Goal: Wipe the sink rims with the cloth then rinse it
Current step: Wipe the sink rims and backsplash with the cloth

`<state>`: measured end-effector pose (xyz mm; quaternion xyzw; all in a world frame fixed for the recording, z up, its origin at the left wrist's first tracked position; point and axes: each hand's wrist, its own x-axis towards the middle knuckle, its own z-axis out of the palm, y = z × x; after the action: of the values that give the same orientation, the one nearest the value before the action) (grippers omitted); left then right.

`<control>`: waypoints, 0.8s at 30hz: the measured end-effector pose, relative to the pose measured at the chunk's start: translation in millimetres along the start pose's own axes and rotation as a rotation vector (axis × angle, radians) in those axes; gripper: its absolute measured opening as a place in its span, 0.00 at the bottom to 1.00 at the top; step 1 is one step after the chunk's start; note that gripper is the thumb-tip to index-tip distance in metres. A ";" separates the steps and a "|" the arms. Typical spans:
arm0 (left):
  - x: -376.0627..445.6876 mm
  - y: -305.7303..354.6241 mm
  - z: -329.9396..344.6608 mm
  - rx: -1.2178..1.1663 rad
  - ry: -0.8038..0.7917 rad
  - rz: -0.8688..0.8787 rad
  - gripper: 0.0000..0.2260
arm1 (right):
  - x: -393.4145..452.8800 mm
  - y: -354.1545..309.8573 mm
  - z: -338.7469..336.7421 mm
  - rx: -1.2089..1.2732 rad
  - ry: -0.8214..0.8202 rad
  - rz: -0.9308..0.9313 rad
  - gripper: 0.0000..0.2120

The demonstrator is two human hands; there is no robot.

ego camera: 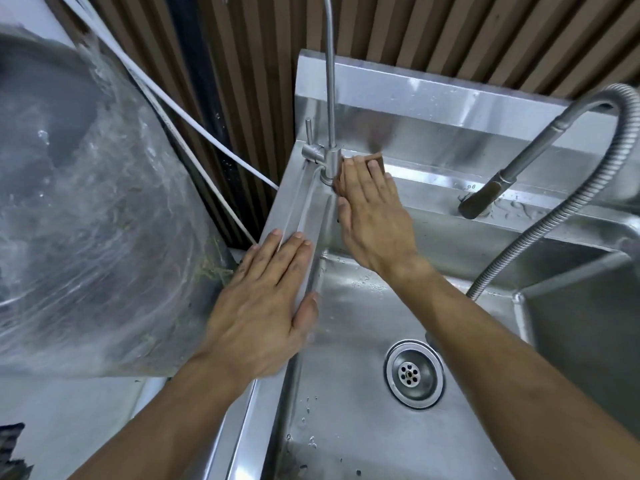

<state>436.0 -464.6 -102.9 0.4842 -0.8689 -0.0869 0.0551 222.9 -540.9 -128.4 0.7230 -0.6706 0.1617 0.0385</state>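
Hands: right hand point(372, 216) presses the cloth point(375, 160) flat on the back sink rim point(433, 188), left hand point(263, 303) lies open.

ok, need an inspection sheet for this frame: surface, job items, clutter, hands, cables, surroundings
surface: steel sink, droplets in the basin, drain open.
job's things: brown cloth on the back rim beside the thin tap.
clutter: nothing seen.
hands: right hand presses the cloth flat; left hand rests flat on the left rim.
cables: white cables behind the sink; flexible sprayer hose over the basin.
surroundings: slatted wall; plastic-wrapped bulk at left.
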 end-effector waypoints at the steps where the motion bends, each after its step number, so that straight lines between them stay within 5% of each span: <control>1: 3.9 -0.3 -3.2 0.004 0.007 0.010 0.31 | 1.7 4.4 -1.4 0.015 -0.012 -0.014 0.28; 4: 30.9 -5.0 -10.3 0.006 0.054 0.067 0.26 | -0.3 23.1 -3.5 0.012 0.013 0.010 0.26; 8: 63.8 -10.0 -4.4 -0.007 -0.032 -0.019 0.34 | -8.7 32.3 -12.9 0.072 0.050 0.155 0.21; 12: 65.2 -11.4 4.0 0.005 -0.029 -0.039 0.35 | -5.9 28.2 -35.0 0.343 0.218 0.260 0.16; 14: 65.2 -11.7 2.8 0.007 -0.022 -0.044 0.34 | -2.8 21.7 -46.0 0.447 0.373 0.216 0.18; 18: 64.3 -10.8 4.2 0.006 -0.035 -0.050 0.34 | 40.5 14.1 -54.1 0.217 0.631 -0.072 0.21; 24: 66.1 -11.4 4.6 -0.011 -0.031 -0.052 0.34 | 81.9 39.6 -18.0 -0.352 0.266 -0.322 0.28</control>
<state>409.9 -526.2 -109.0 0.5048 -0.8563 -0.1008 0.0420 184.7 -618.2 -94.5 0.7748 -0.5539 0.1282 0.2764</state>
